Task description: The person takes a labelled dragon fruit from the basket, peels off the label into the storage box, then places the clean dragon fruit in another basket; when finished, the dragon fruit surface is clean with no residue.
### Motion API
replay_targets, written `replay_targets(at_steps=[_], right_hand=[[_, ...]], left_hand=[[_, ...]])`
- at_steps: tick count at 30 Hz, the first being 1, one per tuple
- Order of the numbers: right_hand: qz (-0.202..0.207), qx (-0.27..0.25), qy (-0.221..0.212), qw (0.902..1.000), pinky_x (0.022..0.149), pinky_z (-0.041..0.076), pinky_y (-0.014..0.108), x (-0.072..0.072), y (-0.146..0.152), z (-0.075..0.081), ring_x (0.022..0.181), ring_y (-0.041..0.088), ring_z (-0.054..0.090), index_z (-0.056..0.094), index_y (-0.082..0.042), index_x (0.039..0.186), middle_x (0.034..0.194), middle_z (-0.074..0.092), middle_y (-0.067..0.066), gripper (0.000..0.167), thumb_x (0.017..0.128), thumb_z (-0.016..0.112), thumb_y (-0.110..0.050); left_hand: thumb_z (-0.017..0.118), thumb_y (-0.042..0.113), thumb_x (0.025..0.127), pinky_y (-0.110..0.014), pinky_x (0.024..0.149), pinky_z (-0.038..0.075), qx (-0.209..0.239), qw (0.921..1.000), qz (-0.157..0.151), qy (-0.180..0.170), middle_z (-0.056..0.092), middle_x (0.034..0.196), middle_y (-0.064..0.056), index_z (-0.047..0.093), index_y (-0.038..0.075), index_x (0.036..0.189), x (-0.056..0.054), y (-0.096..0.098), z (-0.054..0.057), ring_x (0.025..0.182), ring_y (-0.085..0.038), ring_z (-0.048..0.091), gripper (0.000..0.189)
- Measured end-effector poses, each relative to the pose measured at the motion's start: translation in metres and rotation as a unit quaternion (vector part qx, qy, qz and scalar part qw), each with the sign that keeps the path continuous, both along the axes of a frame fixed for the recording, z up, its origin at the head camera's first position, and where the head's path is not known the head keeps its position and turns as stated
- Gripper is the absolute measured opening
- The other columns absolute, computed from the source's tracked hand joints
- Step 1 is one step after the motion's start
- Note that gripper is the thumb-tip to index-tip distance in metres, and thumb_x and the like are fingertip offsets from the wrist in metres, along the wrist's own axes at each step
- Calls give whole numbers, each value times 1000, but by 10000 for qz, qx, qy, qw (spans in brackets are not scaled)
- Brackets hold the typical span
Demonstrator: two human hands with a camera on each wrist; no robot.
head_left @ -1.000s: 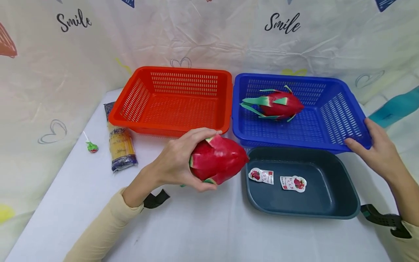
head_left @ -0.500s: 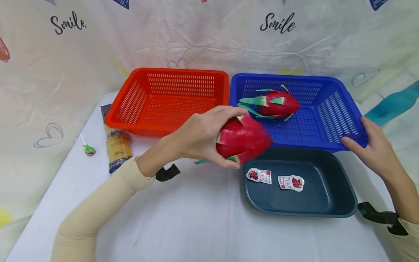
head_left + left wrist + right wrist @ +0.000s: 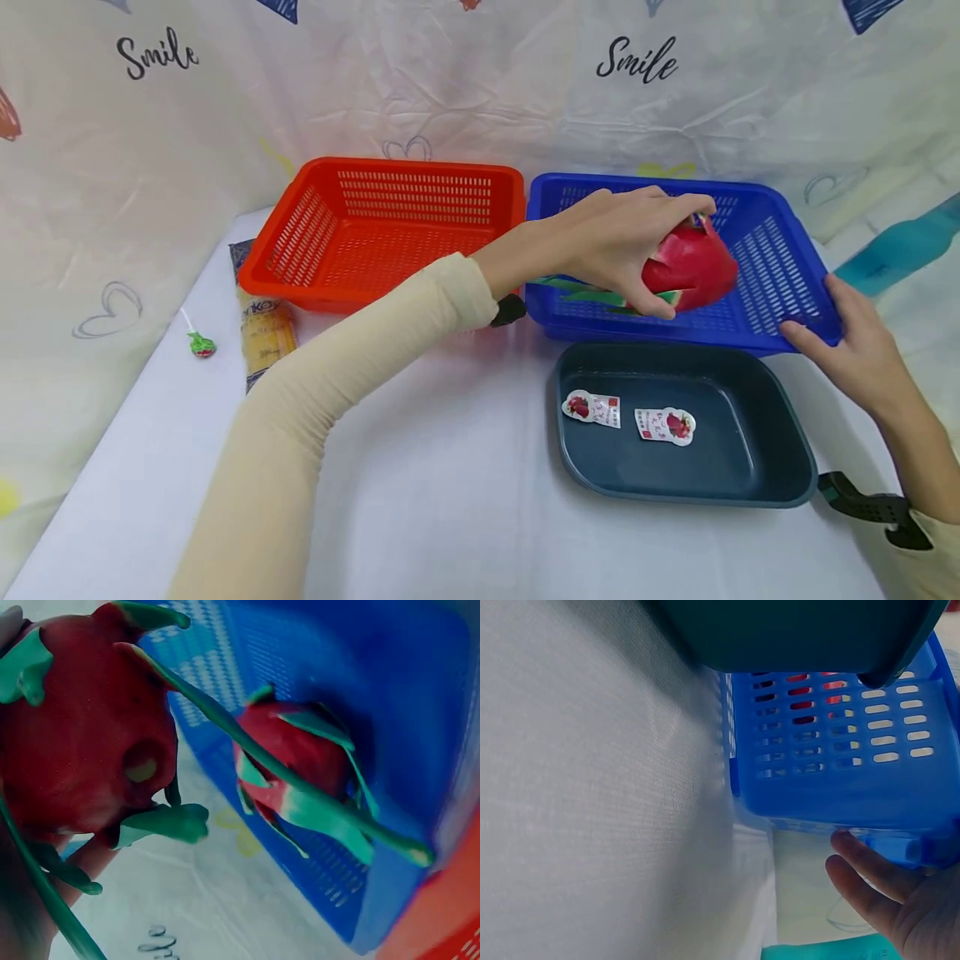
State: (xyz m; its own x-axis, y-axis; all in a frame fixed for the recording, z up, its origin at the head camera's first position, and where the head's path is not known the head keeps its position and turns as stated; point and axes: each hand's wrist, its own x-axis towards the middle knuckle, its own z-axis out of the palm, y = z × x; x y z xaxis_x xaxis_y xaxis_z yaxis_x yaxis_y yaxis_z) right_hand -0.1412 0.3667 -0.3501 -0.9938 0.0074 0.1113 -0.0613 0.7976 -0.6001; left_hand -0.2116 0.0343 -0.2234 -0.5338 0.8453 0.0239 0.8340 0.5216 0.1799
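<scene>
My left hand (image 3: 615,242) grips a red dragon fruit (image 3: 701,267) with green leaf tips, fingers over its top and thumb along the near side. It is held over the blue basket (image 3: 783,271). In the left wrist view, a second dragon fruit (image 3: 296,754) lies inside that basket; the head view has it hidden behind my hand. My right hand (image 3: 862,354) holds the basket's right front corner, thumb on the rim. From the right wrist view, two fingers (image 3: 866,889) extend along the basket's outer side.
An orange-red basket (image 3: 288,279) stands left of the blue one. In front sits a dark tray (image 3: 690,483) with two dragon fruit stickers (image 3: 666,426). A yellow pasta packet (image 3: 266,329) and a green lollipop (image 3: 201,345) lie at left. A teal bottle (image 3: 896,254) is at right.
My left hand has carried the dragon fruit rightward and away from me, from in front of the baskets to over the blue basket. My right hand has kept its hold on the corner.
</scene>
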Motion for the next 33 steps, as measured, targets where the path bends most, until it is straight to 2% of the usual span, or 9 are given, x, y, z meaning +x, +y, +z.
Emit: replay_targets(at_steps=[4,7,13,21,24,29,33], right_hand=[[80,-53,-10,10000,92,23,81,-3,-1,-1,134,62,21,2,-18,158,160,7,27,88,91,59,-31],[137,-70,-85,9998,89,24,81,-2,-1,-2,134,63,21,2,-17,157,160,6,27,89,91,59,-31],[163,-85,-142,9997,87,25,82,-3,1,-3,134,63,20,1,-19,157,161,5,25,89,91,58,-32],[-35,204,-35,9998,86,27,81,-2,1,-4,132,63,23,3,-12,157,159,6,29,89,91,58,-31],[-52,224,-29,9997,86,27,81,-1,3,-2,132,63,23,3,-12,157,160,6,29,89,91,58,-33],[-36,209,-38,9998,85,27,80,0,4,0,132,63,23,3,-11,157,159,6,29,89,90,59,-32],[17,164,-60,9998,85,28,80,0,3,1,133,63,23,4,-10,157,160,6,28,89,91,59,-31]], left_hand=[[64,73,70,-18,95,47,-488,9987,-52,131,43,149,12,18,23,153,-17,23,-7,136,-7,38,107],[63,74,71,-20,99,47,-769,9970,-32,28,40,151,13,14,23,154,-24,38,-17,139,-7,35,109],[63,74,72,-28,107,43,-1051,9941,15,-274,36,154,15,9,25,155,-28,60,-31,142,-7,32,111],[57,81,70,-24,104,42,-1574,9875,-82,-66,46,146,13,8,25,155,-27,88,-36,130,-4,46,113],[56,82,69,-24,106,41,-1706,9852,-107,-95,46,146,14,8,26,155,-30,99,-39,129,-3,47,113],[56,82,69,-23,109,38,-1767,9832,-71,-456,44,148,14,12,27,154,-40,111,-41,132,-3,45,110],[57,82,69,-23,108,39,-1810,9818,10,-575,44,148,13,13,27,154,-47,116,-45,131,-4,44,109]])
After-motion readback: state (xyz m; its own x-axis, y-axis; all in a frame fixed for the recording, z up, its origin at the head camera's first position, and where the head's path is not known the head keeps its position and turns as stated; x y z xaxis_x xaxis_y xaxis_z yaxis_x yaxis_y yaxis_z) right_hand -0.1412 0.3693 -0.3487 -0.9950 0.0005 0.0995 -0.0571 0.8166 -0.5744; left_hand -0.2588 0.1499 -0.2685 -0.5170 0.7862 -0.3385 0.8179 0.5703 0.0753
